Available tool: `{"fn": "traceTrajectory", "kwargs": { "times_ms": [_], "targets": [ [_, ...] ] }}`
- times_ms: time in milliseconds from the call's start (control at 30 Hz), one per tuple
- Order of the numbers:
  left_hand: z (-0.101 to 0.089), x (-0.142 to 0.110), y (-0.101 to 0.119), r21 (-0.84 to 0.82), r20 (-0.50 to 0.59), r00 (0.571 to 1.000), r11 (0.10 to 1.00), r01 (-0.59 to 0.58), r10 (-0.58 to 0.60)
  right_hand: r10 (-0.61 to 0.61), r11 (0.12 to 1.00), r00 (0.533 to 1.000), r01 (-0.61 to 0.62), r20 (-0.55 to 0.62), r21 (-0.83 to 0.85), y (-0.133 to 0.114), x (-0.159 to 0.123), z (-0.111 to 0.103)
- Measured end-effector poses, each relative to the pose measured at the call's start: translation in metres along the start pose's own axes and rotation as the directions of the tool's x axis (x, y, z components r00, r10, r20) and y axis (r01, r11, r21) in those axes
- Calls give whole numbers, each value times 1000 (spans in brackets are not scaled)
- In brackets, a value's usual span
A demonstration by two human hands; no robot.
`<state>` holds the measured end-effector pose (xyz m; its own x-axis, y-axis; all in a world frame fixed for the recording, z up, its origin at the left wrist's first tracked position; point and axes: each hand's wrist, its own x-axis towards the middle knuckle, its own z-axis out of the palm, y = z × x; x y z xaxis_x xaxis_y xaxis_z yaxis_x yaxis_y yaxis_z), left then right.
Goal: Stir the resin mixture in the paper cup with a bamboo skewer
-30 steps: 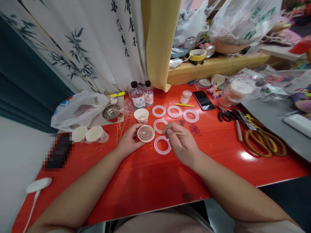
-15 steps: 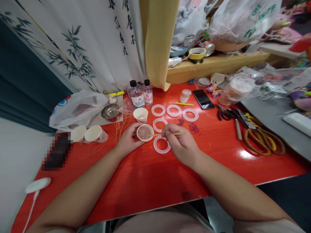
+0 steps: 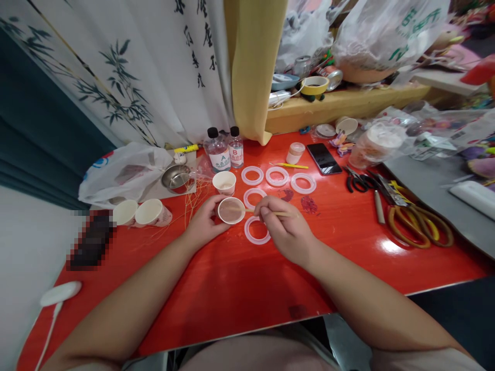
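Note:
My left hand (image 3: 204, 220) is wrapped round a white paper cup (image 3: 231, 211) that holds a pinkish-brown liquid. Pinched between the fingers of my right hand (image 3: 288, 226) is a thin wooden stick (image 3: 279, 213), its far end dipping into that cup. Just behind stands a second paper cup (image 3: 224, 183). Several translucent ring-shaped molds lie on the red table; the nearest ring mold (image 3: 253, 238) is partly covered by my right hand, and another ring mold (image 3: 253, 197) lies beyond it. At the back stand bottle A (image 3: 219, 154) and bottle B (image 3: 235, 152), both black-capped.
To the left are two paper cups (image 3: 149, 212), a metal bowl (image 3: 177, 178) and a plastic bag (image 3: 124, 172). A small lidded jar (image 3: 296, 153), yellow tweezers (image 3: 290, 165) and a phone (image 3: 324, 158) lie at the back. Scissors (image 3: 412, 221) and pliers (image 3: 358, 181) rest on the right.
The stick's end has shifted within the cup, and my right hand has tilted slightly. My left hand and the cup stay in nearly the same place.

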<state>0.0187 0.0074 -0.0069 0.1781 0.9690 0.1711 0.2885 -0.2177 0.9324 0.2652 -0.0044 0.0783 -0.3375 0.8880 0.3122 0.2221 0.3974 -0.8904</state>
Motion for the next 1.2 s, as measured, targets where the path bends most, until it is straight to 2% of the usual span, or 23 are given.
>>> {"fn": "traceTrajectory", "kwargs": {
  "times_ms": [200,533,733,833,967,1067,1200],
  "targets": [
    [0,0,1,2,1,1000,1000,5,-5,27,1000,1000,-27,-1,10,1,0,-2],
    [2,1,4,-26,-9,1000,1000,13,-13,6,998,1000,-7,15,67,5,1,-1],
    [2,0,4,-38,-16,1000,999,-11,10,-13,999,1000,12,20,36,5,0,-1],
    [2,0,3,-31,-12,1000,1000,0,0,15,999,999,-13,-29,45,5,1,0],
    [1,0,0,-41,-1,1000,999,5,-5,39,997,999,-39,1,64,6,2,-1],
    [0,0,-1,-27,1,1000,1000,5,-5,44,997,998,-42,-47,58,7,2,-2],
    [0,1,-1,-26,-8,1000,1000,-9,9,45,997,999,-45,4,67,6,2,-2]
  ]
}}
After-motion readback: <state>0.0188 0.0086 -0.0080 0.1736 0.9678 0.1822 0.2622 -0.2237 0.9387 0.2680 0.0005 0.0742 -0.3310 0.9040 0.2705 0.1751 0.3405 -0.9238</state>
